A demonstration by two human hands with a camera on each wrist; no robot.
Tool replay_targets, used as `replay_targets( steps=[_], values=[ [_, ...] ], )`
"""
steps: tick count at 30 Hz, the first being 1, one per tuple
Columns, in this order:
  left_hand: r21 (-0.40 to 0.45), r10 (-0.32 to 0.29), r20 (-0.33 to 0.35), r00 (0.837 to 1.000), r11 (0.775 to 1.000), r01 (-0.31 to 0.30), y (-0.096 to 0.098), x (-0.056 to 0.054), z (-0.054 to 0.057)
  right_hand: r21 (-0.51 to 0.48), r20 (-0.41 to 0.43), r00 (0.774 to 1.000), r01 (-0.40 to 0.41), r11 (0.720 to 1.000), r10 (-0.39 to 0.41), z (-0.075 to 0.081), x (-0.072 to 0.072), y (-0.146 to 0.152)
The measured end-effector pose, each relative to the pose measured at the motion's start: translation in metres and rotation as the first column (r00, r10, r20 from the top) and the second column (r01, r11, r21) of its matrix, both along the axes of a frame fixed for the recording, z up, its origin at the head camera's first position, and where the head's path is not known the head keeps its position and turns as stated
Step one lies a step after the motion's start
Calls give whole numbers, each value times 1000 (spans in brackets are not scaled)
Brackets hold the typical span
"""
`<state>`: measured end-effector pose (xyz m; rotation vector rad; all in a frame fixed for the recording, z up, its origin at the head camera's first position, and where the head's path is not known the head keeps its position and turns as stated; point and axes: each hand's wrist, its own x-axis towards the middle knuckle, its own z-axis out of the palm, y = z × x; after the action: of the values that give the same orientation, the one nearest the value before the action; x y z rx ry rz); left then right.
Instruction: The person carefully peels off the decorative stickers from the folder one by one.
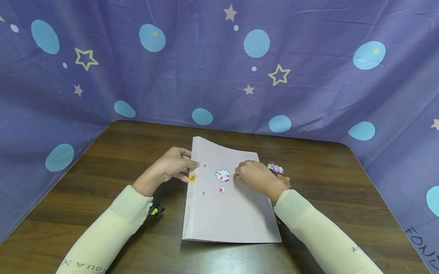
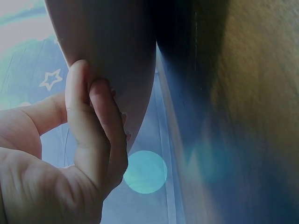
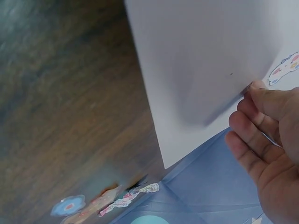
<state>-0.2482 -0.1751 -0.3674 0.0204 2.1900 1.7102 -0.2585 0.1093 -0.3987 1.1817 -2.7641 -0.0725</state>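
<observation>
A pale pink file folder [image 1: 234,216] stands in the middle of the table, its spine side lifted off the wood. My left hand [image 1: 173,165] grips the spine, thumb on the front cover and fingers [image 2: 110,112] behind it. On the cover are a white bear-face sticker [image 1: 223,175] and a tiny red-and-white sticker [image 1: 222,189]. Just right of the bear face, my right hand [image 1: 256,176] is close over the cover. Its thumb and index finger pinch a small thin sticker [image 3: 247,89], seen nearly edge-on, its picture hidden.
Right of the folder, partly behind my right wrist, lie a pink-purple sticker [image 1: 275,168] and a brown one [image 1: 283,179]. In the right wrist view a blue round sticker [image 3: 68,206] lies near them. A purple starred curtain [image 1: 208,70] hangs behind the wooden table [image 1: 325,175].
</observation>
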Motion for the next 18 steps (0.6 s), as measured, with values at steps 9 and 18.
replay_targets(
  steps=[9,18],
  values=[
    [-6,1,10,1000,1000,-1,0,0,-1,13,33,999,19,1000,-19,-2,-1,-2],
    [-13,1,14,1000,1000,-1,0,-1,-2,6,50,998,43,999,-43,-1,-1,-3]
  ],
)
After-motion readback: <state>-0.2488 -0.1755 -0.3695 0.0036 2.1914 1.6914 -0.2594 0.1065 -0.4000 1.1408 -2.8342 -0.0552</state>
